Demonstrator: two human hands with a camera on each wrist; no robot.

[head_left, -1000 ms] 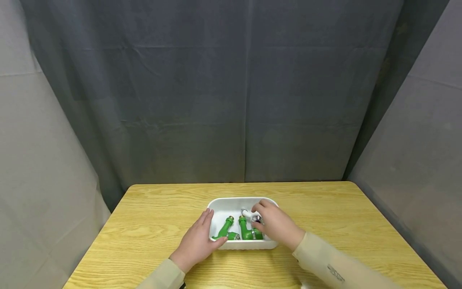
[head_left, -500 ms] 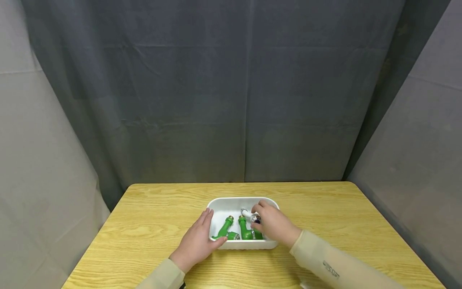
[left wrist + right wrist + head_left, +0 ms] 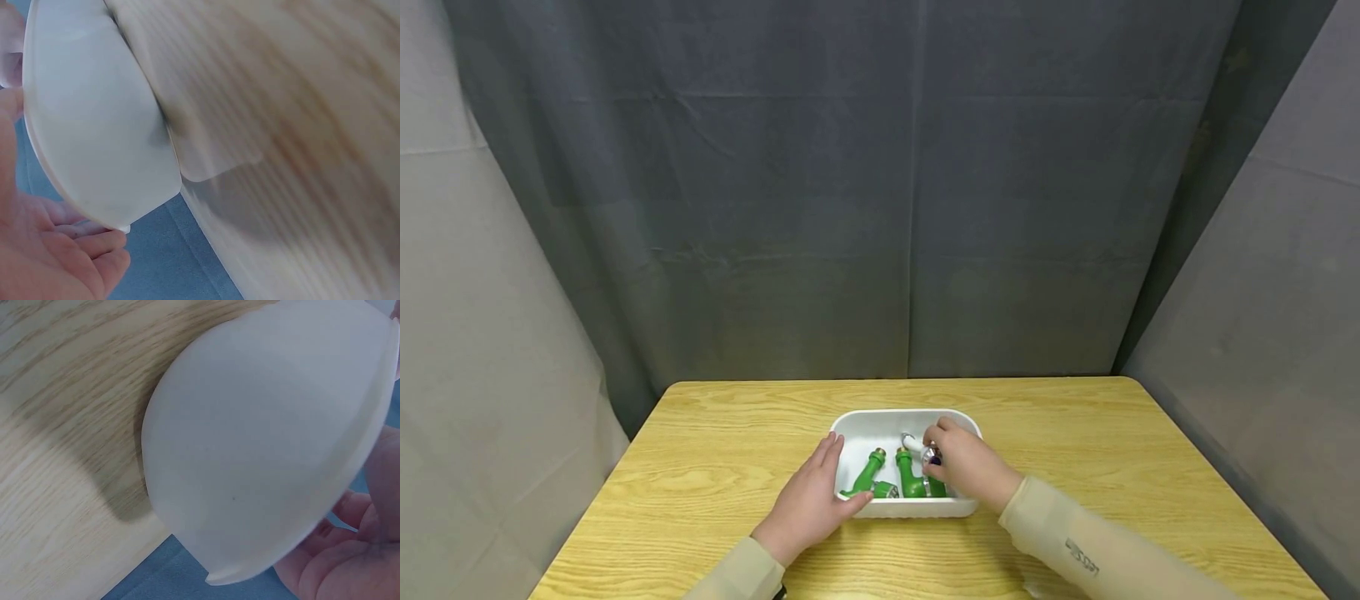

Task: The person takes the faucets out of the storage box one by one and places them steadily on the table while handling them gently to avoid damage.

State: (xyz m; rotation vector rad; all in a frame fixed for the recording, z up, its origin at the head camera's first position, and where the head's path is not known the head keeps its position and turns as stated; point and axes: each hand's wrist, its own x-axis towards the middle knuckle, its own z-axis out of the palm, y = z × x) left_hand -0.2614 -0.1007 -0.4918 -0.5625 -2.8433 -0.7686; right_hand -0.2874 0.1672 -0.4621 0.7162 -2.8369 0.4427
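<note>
A white plastic tray point(image 3: 917, 509) stands on the wooden table. My left hand point(image 3: 810, 502) rests against its left end, fingers extended along the rim and thumb over the front corner. Inside lie two green water taps, a left one point(image 3: 870, 472) and a right one point(image 3: 910, 479), both with metal fittings. My right hand point(image 3: 972, 467) reaches in over the right end and pinches a white tap point(image 3: 914, 443) by its chrome part, above the right green tap. Its palm side is hidden. Both wrist views show the tray's outer wall point(image 3: 94, 119) with fingers at the rim.
The wooden table point(image 3: 737, 450) extends around the tray on all sides. A dark grey curtain point(image 3: 790, 208) hangs behind it, with pale cloth panels to the left point(image 3: 482, 350) and right point(image 3: 1262, 317). A small clear piece point(image 3: 1041, 583) shows by the right sleeve.
My right hand and forearm have shifted slightly left, with fingers closing further on the white tap's chrome part. My left hand, the tray and the green taps have not moved.
</note>
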